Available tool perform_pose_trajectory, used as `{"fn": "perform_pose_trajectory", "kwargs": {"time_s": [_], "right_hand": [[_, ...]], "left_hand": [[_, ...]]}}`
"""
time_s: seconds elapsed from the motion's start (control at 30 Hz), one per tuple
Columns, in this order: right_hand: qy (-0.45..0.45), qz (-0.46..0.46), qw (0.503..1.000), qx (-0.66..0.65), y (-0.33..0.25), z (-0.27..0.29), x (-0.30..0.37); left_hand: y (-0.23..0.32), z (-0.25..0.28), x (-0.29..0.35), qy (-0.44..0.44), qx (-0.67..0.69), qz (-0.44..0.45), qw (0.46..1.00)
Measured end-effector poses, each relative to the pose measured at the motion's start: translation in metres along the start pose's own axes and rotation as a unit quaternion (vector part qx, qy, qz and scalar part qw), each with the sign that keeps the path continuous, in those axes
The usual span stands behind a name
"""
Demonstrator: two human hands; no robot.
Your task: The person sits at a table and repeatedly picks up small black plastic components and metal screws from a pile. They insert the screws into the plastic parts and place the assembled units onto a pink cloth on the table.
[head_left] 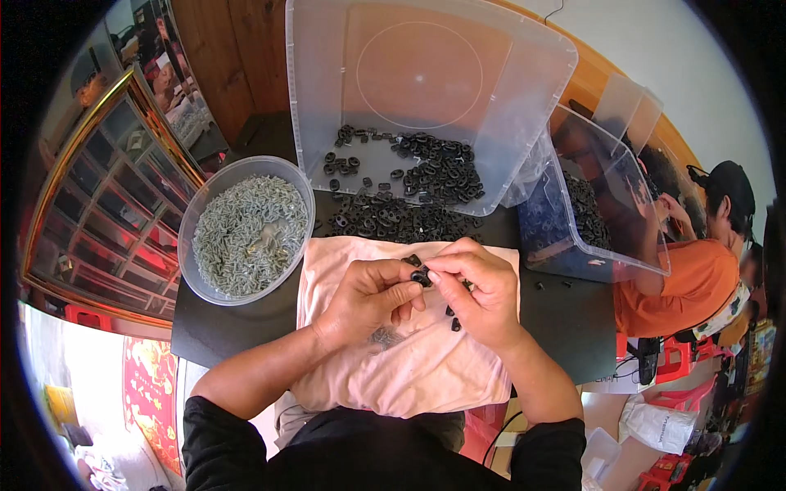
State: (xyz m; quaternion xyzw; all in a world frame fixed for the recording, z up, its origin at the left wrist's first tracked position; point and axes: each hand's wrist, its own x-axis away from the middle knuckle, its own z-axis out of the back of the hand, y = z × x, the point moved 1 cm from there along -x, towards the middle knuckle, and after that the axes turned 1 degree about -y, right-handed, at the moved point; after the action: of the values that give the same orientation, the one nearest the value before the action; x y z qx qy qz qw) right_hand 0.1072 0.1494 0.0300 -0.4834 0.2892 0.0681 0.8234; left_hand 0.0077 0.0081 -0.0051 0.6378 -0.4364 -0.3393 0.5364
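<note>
Over a pale pink cloth [393, 380] my two hands meet. My left hand [360, 301] pinches a small black plastic piece [421, 277] with a rounded end and a hole, thumb against fingers. The closed fingertips of my right hand [481, 296] touch that piece's right side; whatever they pinch is too small to make out. Under my right fingers show a few more black pieces [455, 325]; whether they lie on the cloth or in the palm I cannot tell. A heap of similar black pieces [401, 219] lies just beyond the cloth.
Left of the cloth stands a round clear tub [187, 266] full of small grey metal screws [246, 233]. A big clear bin [327, 74], tipped on its side, holds more black pieces. At right, another clear bin [565, 258] stands before a person in orange [688, 274].
</note>
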Motion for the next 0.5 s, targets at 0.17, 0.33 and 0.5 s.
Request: {"fn": "perform_pose_trajectory", "kwargs": {"time_s": [0.17,0.33,0.5], "right_hand": [[0.001,-0.009,1.0,-0.009,0.0017,-0.0024,0.0004],[0.003,-0.01,1.0,-0.003,0.0032,-0.0028,0.0009],[-0.006,-0.011,1.0,0.015,0.0053,-0.0058,0.0005]], "left_hand": [[-0.0007,-0.0008,-0.0007,0.0,0.017,-0.007,1.0],[0.0029,-0.0019,-0.0018,-0.01,0.058,-0.002,0.998],[-0.0066,0.0012,-0.0018,-0.011,0.125,0.005,0.992]]}}
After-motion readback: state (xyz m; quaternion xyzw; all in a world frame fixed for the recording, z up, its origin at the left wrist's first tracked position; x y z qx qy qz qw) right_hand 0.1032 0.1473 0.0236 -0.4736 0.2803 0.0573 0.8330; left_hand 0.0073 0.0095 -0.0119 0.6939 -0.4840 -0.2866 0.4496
